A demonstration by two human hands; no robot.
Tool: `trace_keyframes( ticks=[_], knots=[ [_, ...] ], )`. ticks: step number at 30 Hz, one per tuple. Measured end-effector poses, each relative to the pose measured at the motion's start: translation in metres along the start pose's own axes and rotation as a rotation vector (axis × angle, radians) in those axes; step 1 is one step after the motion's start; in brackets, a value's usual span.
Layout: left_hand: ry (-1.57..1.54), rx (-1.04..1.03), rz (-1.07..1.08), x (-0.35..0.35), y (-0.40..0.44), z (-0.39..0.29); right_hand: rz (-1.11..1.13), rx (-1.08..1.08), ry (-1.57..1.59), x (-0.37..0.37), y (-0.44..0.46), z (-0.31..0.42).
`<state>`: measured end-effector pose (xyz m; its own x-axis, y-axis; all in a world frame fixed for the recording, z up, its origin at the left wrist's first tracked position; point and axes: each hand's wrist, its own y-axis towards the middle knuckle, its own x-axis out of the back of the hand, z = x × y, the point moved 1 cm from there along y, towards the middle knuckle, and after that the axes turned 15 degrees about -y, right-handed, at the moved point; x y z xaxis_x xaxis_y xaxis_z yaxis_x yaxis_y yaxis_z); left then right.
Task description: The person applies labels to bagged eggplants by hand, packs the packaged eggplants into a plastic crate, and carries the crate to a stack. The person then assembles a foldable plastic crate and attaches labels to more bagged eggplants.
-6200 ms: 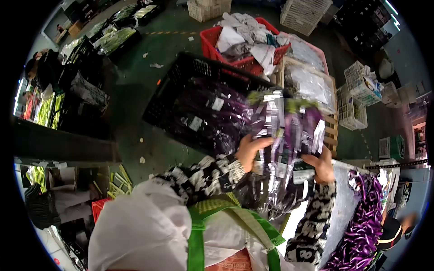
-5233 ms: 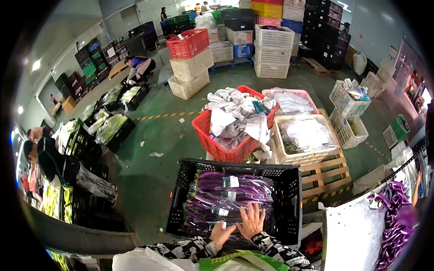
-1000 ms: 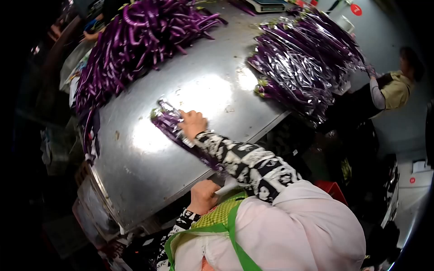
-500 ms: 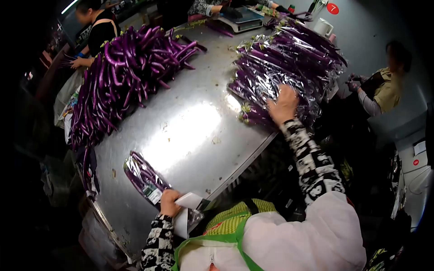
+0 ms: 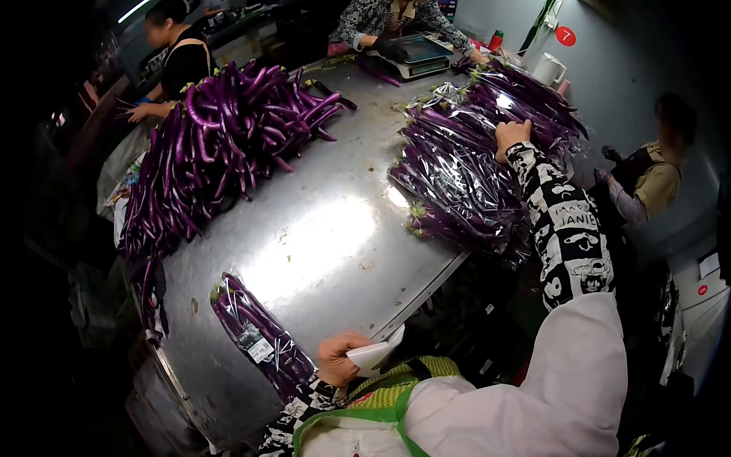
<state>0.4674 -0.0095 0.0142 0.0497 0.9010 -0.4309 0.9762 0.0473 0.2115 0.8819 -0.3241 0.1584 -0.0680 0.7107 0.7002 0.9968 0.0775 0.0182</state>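
My left hand (image 5: 338,358) is closed around white paper (image 5: 373,356), held near my body at the table's front edge. Just left of it, a clear bag of long purple eggplants (image 5: 264,335) with a green and white label lies on the metal table. Over on the right, my right hand (image 5: 512,139) has its fingers bent onto the pile of bagged eggplants (image 5: 461,171), apparently gripping one bag; the fingertips are partly hidden.
A large heap of loose eggplants (image 5: 228,129) covers the table's left side. At the far end a co-worker's gloved hand (image 5: 391,50) rests by a scale (image 5: 421,55). Other people stand at left and right. A white jug (image 5: 548,70) stands behind the bags.
My right hand has moved farther up the bagged pile. My left hand has shifted right with the white paper, away from the labelled bag, which now shows more fully.
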Motion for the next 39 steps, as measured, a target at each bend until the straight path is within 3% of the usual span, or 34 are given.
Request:
trace_keyframes(
  ticks=[3, 5, 8, 9, 11, 13, 15, 17, 19, 21, 23, 24, 25, 27, 28, 32, 35, 37, 39],
  knots=[
    [0.109, 0.026, 0.077, -0.013, 0.001, -0.001, -0.002, 0.004, 0.192, 0.042, -0.027, 0.012],
    [0.026, 0.086, 0.086, -0.023, 0.001, 0.002, -0.012, 0.046, 0.422, 0.071, -0.055, 0.032],
    [0.061, -0.013, 0.191, -0.036, 0.013, -0.001, -0.035, 0.16, 0.672, 0.086, -0.101, 0.078],
    [0.061, -0.037, 0.21, -0.04, 0.014, -0.002, 0.088, 0.233, 0.728, 0.095, -0.118, 0.095],
    [0.034, 0.093, 0.113, -0.051, 0.013, -0.013, 0.091, 0.3, 0.847, 0.088, -0.15, 0.147],
    [0.097, -0.038, 0.236, -0.048, 0.016, -0.016, 0.199, 0.395, 0.904, 0.089, -0.188, 0.202],
    [0.084, -0.006, 0.264, -0.041, 0.011, -0.015, 0.268, 0.463, 1.024, 0.07, -0.22, 0.265],
    [0.195, -0.027, 0.237, -0.032, 0.008, -0.018, -0.024, 0.449, 0.932, 0.057, -0.257, 0.301],
    [0.258, -0.097, 0.221, -0.021, 0.006, -0.018, -0.057, 0.497, 0.862, 0.063, -0.272, 0.292],
    [0.042, 0.195, -0.062, -0.012, -0.005, -0.019, -0.052, 0.698, 0.843, 0.068, -0.285, 0.27],
    [0.02, 0.124, -0.117, 0.001, -0.006, -0.005, -0.062, 0.72, 0.756, 0.053, -0.287, 0.263],
    [0.008, 0.179, -0.175, 0.003, -0.004, -0.004, -0.037, 0.651, 0.857, 0.043, -0.286, 0.26],
    [-0.007, 0.233, -0.238, 0.006, -0.001, -0.003, -0.11, 0.631, 1.083, 0.044, -0.283, 0.248],
    [0.097, 0.165, -0.291, 0.012, 0.012, -0.001, 0.587, 0.577, 1.883, 0.063, -0.281, 0.217],
    [-0.067, 0.184, -0.331, 0.01, 0.018, 0.001, 0.655, 0.595, 2.142, 0.07, -0.282, 0.208],
    [-0.189, 0.166, -0.32, 0.007, 0.031, 0.004, 0.45, 0.785, 1.923, 0.096, -0.293, 0.182],
    [-0.212, 0.195, -0.32, 0.007, 0.03, 0.005, 0.518, 0.725, 2.013, 0.088, -0.292, 0.191],
    [0.031, 0.136, -0.367, 0.006, 0.03, 0.005, 0.543, 0.714, 2.04, 0.083, -0.291, 0.196],
    [-0.02, 0.107, -0.401, 0.002, 0.032, 0.006, 0.605, 0.672, 2.086, 0.079, -0.291, 0.198]
  ],
)
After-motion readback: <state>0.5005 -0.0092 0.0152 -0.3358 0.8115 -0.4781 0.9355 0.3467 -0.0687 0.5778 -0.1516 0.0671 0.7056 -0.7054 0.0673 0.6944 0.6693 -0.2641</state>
